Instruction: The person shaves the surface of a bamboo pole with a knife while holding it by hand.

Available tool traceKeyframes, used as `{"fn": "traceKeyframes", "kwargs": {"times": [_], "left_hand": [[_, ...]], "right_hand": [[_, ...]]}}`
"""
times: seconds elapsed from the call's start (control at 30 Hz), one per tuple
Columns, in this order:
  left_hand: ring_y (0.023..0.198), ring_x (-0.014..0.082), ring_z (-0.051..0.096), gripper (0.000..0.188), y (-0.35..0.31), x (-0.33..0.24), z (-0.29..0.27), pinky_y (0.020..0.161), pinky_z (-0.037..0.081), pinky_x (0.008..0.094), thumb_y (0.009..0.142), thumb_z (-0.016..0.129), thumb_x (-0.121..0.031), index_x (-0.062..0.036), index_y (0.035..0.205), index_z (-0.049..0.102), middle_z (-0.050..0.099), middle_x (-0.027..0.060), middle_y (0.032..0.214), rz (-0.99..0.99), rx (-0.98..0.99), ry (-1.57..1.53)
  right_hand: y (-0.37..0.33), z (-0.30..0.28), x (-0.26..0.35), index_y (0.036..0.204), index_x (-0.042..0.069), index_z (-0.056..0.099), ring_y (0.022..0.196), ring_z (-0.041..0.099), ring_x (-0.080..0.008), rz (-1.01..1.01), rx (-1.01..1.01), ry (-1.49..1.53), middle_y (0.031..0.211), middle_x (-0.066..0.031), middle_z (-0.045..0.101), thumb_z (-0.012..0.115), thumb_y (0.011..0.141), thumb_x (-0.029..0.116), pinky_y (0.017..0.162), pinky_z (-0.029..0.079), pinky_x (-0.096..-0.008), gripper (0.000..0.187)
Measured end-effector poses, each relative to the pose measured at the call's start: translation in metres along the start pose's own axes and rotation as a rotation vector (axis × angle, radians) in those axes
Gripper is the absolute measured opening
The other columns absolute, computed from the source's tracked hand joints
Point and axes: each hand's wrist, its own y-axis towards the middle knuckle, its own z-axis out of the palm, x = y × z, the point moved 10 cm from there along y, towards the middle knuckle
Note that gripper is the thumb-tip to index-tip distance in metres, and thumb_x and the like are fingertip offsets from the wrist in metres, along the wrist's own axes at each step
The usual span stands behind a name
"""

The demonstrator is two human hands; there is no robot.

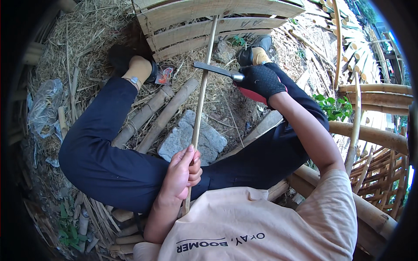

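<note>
My bare left hand (182,172) is wrapped round the lower part of a long, thin bamboo strip (201,98). The strip runs from beside my torso up to a slatted wooden crate (183,21), its far end over the slats. My right hand (261,82), in a black and red glove, grips a knife (215,69) with a flat steel blade and a metal collar at the handle. The blade points left and crosses the strip below the crate; whether its edge bites into the strip I cannot tell. Most of the knife's handle is hidden inside the glove.
A grey stone block (191,137) lies between my legs, beside bamboo poles (167,113). Straw covers the ground, with a clear plastic bag (45,106) at the left. Thick bamboo rails (370,137) and a woven bamboo basket (381,178) stand at the right.
</note>
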Motion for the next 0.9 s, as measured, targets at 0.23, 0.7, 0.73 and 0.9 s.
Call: {"fn": "traceKeyframes", "kwargs": {"times": [0.23, 0.7, 0.73, 0.9], "left_hand": [[0.040, 0.0010, 0.016, 0.035, -0.002, 0.003, 0.004, 0.033, 0.014, 0.0203, 0.108, 0.036, -0.036, -0.0142, 0.080, 0.042, 0.022, -0.0090, 0.054, -0.027, 0.052, -0.012], [0.040, 0.0013, 0.016, 0.036, -0.001, 0.008, 0.006, 0.034, 0.014, 0.0201, 0.108, 0.036, -0.036, -0.0140, 0.080, 0.042, 0.022, -0.0087, 0.054, -0.059, 0.064, -0.029], [0.040, 0.0013, 0.016, 0.036, -0.002, 0.009, 0.007, 0.034, 0.014, 0.0201, 0.108, 0.036, -0.036, -0.0140, 0.080, 0.042, 0.022, -0.0087, 0.054, -0.062, 0.067, -0.025], [0.040, 0.0014, 0.016, 0.036, -0.003, 0.010, 0.006, 0.033, 0.015, 0.0201, 0.108, 0.036, -0.036, -0.0140, 0.080, 0.042, 0.022, -0.0087, 0.054, -0.064, 0.063, -0.044]], "right_hand": [[-0.014, 0.020, 0.030, 0.094, 0.012, 0.072, 0.075, 0.068, -0.0365, -0.170, 0.051, 0.003, 0.077, -0.0178, 0.068, 0.066, 0.083, 0.035, 0.071, 0.053, -0.0469, 0.026], [0.011, 0.005, 0.015, 0.089, 0.011, 0.071, 0.076, 0.069, -0.0340, -0.216, -0.034, -0.063, 0.076, -0.0159, 0.069, 0.063, 0.079, 0.023, 0.071, 0.054, -0.0439, 0.017], [0.022, 0.003, 0.001, 0.088, 0.011, 0.071, 0.076, 0.070, -0.0339, -0.141, -0.078, -0.029, 0.076, -0.0157, 0.069, 0.062, 0.078, 0.023, 0.072, 0.054, -0.0437, 0.018], [0.034, -0.021, -0.006, 0.089, 0.012, 0.072, 0.075, 0.069, -0.0349, -0.158, -0.157, -0.108, 0.078, -0.0167, 0.070, 0.061, 0.077, 0.023, 0.071, 0.054, -0.0439, 0.020]]}}
